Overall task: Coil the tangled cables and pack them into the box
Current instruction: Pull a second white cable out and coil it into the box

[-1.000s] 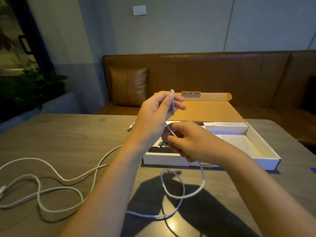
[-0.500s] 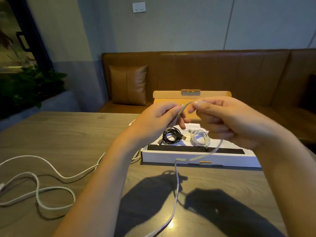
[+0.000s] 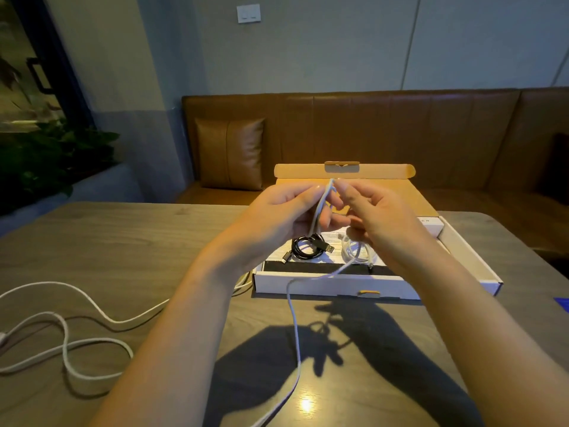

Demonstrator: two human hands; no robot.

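A thin white cable (image 3: 295, 322) runs from the table's near edge up to my hands, which meet above the open white box (image 3: 332, 283). My left hand (image 3: 286, 214) pinches a folded loop of this cable between thumb and fingers. My right hand (image 3: 378, 217) pinches the same cable at the top of the loop. Inside the box lie a coiled black cable (image 3: 308, 249) and a coiled white cable (image 3: 357, 252). A thicker white cable (image 3: 66, 340) sprawls in loose loops on the table at the left.
The box's brown lid (image 3: 345, 172) stands open at the back. The wooden table (image 3: 123, 241) ends at a brown leather bench (image 3: 400, 134) with a cushion (image 3: 229, 152). Plants (image 3: 46, 155) stand at far left. A blue object (image 3: 562, 303) shows at the right edge.
My right hand rose from near the box to meet my left hand and laid the cable into a loop there. The slack loop on the table was drawn up.
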